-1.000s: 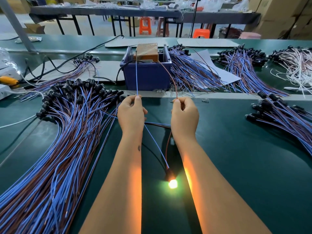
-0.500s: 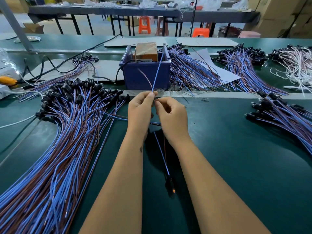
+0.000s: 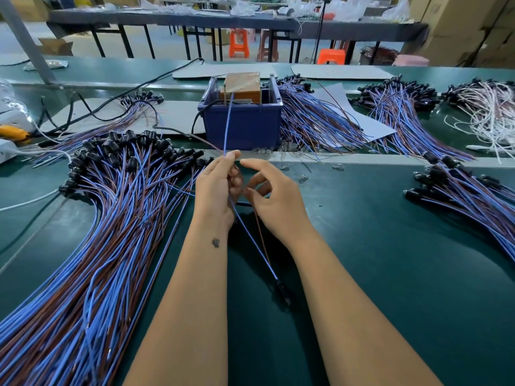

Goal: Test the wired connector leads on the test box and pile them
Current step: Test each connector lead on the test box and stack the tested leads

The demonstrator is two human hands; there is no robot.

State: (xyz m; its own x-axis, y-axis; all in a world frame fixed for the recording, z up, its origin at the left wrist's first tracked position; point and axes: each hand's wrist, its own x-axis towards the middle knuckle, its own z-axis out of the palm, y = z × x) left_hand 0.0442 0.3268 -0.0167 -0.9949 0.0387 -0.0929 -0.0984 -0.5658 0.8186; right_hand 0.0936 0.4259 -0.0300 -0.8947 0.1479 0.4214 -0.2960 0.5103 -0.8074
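Observation:
My left hand [image 3: 216, 188] pinches one lead's blue wire [image 3: 252, 245] and brown wire together, their free ends rising toward the test box. That lead's black connector [image 3: 282, 292] lies unlit on the green mat between my forearms. My right hand [image 3: 274, 196] sits just right of the left one, fingers loosely curled, holding nothing. The test box [image 3: 242, 84], orange-brown, stands in a dark blue bin [image 3: 242, 126] straight ahead. A big pile of blue and brown leads [image 3: 92, 246] with black connectors spreads to my left.
More lead bundles lie right of the bin [image 3: 315, 123], at the far right [image 3: 398, 107] and at the right edge [image 3: 468, 196]. White wires [image 3: 490, 112] sit at the back right. Small clear bulbs [image 3: 284, 156] are scattered along the mat's seam. A black cable [image 3: 92, 112] runs at left.
The connector's lamp has gone out. My hands came together from apart, both wires passed into my left hand, and my right hand let go.

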